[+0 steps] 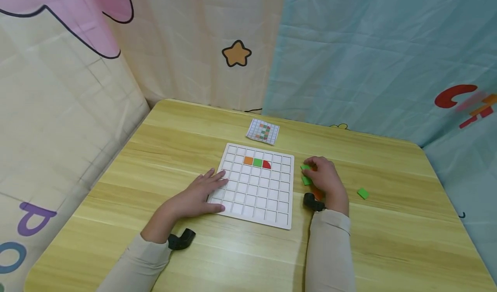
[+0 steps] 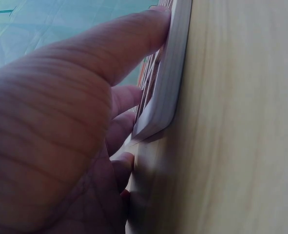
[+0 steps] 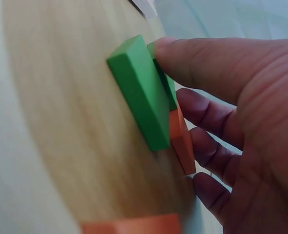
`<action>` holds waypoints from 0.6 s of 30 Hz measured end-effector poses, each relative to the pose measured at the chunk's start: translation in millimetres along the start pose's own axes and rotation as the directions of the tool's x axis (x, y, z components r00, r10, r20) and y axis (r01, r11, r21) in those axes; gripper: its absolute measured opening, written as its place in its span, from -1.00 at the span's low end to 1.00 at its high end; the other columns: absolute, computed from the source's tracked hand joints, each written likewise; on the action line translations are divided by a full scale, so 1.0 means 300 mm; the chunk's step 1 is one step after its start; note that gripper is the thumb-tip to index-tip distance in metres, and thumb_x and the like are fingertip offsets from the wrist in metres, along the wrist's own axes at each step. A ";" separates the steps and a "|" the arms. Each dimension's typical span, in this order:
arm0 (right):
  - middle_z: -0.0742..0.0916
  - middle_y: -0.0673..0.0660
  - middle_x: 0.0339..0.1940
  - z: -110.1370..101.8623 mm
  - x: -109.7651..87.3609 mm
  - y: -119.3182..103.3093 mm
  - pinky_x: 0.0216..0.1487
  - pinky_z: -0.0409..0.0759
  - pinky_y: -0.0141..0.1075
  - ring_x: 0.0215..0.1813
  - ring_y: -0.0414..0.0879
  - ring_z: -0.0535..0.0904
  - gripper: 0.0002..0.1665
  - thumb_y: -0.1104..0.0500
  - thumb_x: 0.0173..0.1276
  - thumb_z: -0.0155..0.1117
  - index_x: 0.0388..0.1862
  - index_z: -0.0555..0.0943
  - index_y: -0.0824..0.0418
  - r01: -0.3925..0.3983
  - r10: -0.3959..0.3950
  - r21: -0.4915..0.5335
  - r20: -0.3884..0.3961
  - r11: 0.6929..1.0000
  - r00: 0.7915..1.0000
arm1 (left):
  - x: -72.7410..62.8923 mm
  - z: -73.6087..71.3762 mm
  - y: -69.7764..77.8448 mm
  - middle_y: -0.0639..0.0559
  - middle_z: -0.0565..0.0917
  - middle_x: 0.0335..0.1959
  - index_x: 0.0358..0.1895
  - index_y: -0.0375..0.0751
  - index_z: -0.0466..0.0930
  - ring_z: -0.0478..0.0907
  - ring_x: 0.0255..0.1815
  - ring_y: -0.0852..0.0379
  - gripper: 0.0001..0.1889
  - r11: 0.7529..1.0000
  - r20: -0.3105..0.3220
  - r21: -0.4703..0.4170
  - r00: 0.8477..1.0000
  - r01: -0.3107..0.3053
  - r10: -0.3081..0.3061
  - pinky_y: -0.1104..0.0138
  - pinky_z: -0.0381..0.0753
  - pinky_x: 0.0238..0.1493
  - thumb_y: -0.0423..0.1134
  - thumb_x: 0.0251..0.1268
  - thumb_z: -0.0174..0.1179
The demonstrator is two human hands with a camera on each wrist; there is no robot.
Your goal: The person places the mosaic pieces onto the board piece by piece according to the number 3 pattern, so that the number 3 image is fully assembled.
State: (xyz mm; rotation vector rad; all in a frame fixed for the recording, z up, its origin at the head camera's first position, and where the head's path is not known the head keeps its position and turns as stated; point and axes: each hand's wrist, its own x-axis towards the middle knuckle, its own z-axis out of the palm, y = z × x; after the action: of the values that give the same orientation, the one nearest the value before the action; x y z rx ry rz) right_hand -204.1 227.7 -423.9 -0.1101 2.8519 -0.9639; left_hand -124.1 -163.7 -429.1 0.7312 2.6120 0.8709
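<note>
My left hand [image 1: 194, 199] rests with spread fingers on the left edge of a white grid board [image 1: 248, 216]; in the left wrist view the thumb lies over the board's rim [image 2: 170, 78]. On the board, an orange square tile [image 1: 248, 160], a green square tile [image 1: 257, 162] and a red quarter-round tile [image 1: 266, 164] sit side by side in one row. Right of the board, my right hand [image 1: 326, 177] pinches a green tile [image 1: 304, 167], its thumb on it in the right wrist view. Another green tile [image 3: 141, 92] lies right beside, with an orange piece [image 3: 182, 141] near the curled fingers.
A printed card [image 1: 262, 131] with a coloured grid pattern lies behind the board. One green tile [image 1: 363, 193] lies apart at the right, and an orange piece [image 1: 317, 194] is partly hidden below my right hand. Printed curtains [image 1: 349, 59] stand behind the wooden table [image 1: 388, 240].
</note>
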 end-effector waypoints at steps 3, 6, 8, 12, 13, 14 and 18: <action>0.56 0.35 0.17 0.001 0.003 0.001 0.29 0.31 0.14 0.19 0.28 0.33 -0.64 0.19 0.47 0.22 0.16 0.57 0.34 -0.003 0.003 -0.002 -0.005 1.000 1.000 | 0.000 0.001 -0.002 -0.05 0.07 0.60 0.53 -0.19 0.22 -0.25 0.60 -0.20 -0.17 1.000 -0.001 0.004 1.000 -0.002 0.002 -0.15 -0.23 0.50 0.06 0.27 0.33; 0.57 0.34 0.16 0.002 0.005 0.004 0.28 0.32 0.15 0.19 0.28 0.34 -0.64 0.18 0.47 0.23 0.14 0.58 0.33 0.005 -0.005 -0.004 -0.009 1.000 1.000 | 0.000 0.001 -0.002 -0.06 0.07 0.60 0.53 -0.19 0.22 -0.24 0.60 -0.20 -0.17 1.000 -0.003 0.007 1.000 -0.003 0.003 -0.16 -0.22 0.50 0.07 0.27 0.33; 0.56 0.34 0.17 0.004 0.005 0.006 0.26 0.33 0.14 0.19 0.28 0.34 -0.64 0.16 0.46 0.24 0.14 0.59 0.32 0.012 -0.012 -0.001 -0.006 1.000 1.000 | -0.001 0.001 -0.001 -0.06 0.07 0.60 0.53 -0.19 0.22 -0.25 0.60 -0.20 -0.16 1.000 -0.004 0.007 1.000 -0.002 0.002 -0.16 -0.22 0.50 0.07 0.27 0.33; 0.55 0.34 0.21 0.003 0.001 0.006 0.26 0.34 0.14 0.22 0.28 0.33 -0.62 0.15 0.43 0.27 0.15 0.59 0.31 0.025 -0.025 0.004 0.011 1.000 1.000 | -0.002 0.000 0.003 -0.06 0.07 0.59 0.52 -0.20 0.23 -0.24 0.60 -0.21 -0.16 1.000 -0.006 0.008 1.000 -0.002 0.002 -0.16 -0.21 0.50 0.06 0.26 0.33; 0.55 0.34 0.22 0.003 -0.001 0.005 0.26 0.34 0.14 0.22 0.28 0.33 -0.61 0.16 0.43 0.28 0.16 0.59 0.31 0.026 -0.026 0.005 0.014 1.000 1.000 | -0.002 0.000 0.003 -0.07 0.08 0.59 0.52 -0.20 0.23 -0.23 0.60 -0.21 -0.17 1.000 -0.006 0.012 1.000 -0.003 0.003 -0.16 -0.21 0.50 0.06 0.26 0.34; 0.55 0.34 0.22 0.002 -0.002 0.004 0.25 0.35 0.13 0.22 0.28 0.33 -0.61 0.16 0.43 0.28 0.16 0.59 0.31 0.028 -0.028 0.006 0.016 1.000 0.999 | -0.002 0.000 0.003 -0.07 0.08 0.59 0.52 -0.21 0.23 -0.22 0.60 -0.21 -0.17 1.000 -0.006 0.016 1.000 -0.004 0.004 -0.17 -0.20 0.50 0.05 0.26 0.34; 0.57 0.33 0.18 0.001 -0.004 -0.001 0.22 0.37 0.12 0.18 0.26 0.35 -0.63 0.19 0.43 0.27 0.15 0.60 0.30 0.026 -0.026 0.009 0.009 1.000 1.000 | -0.001 0.001 0.002 -0.09 0.08 0.59 0.52 -0.22 0.23 -0.20 0.60 -0.22 -0.17 0.999 -0.008 0.034 1.000 -0.010 0.010 -0.17 -0.19 0.49 0.06 0.27 0.34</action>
State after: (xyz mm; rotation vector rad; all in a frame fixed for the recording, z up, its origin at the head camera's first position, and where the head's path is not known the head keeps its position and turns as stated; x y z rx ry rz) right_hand -203.0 227.5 -423.9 -0.1500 2.8447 -0.9779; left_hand -123.6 -163.5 -428.8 0.7517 2.6385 0.8361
